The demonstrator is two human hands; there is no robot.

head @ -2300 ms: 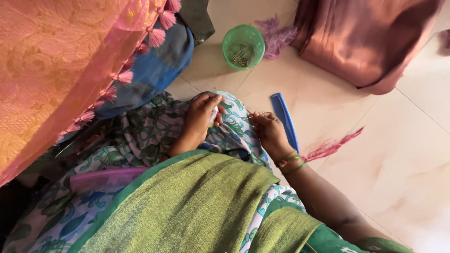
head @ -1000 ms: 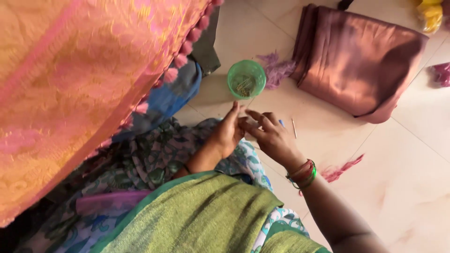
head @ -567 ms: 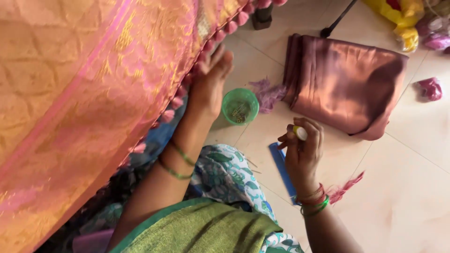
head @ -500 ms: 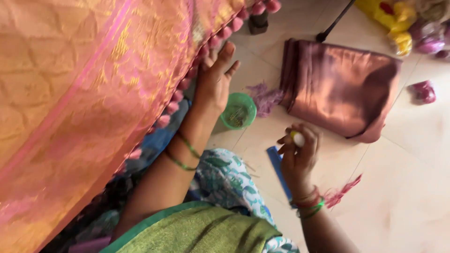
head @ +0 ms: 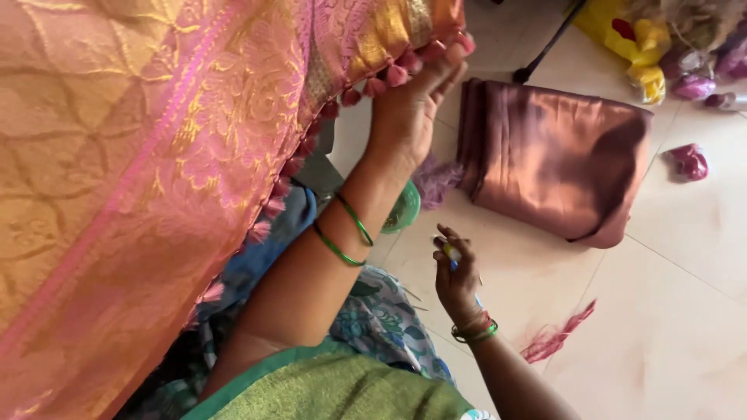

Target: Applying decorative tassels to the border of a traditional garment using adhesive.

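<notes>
Left hand (head: 408, 117) risen higher — grasping tasselled sari edge (head: 389, 74); right hand (head: 455, 276) pinching small white object (head: 449, 251).

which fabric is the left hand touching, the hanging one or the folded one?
The hanging pink-and-gold cloth: left hand grips its tasselled edge. The folded maroon cloth lies untouched on the floor.

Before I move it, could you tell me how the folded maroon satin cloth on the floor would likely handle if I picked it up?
The folded maroon satin cloth would probably flop and unfold, since it lies in soft layered folds. Its sheen suggests a slippery surface, so it may slide through fingers. It looks light for its size.
</notes>
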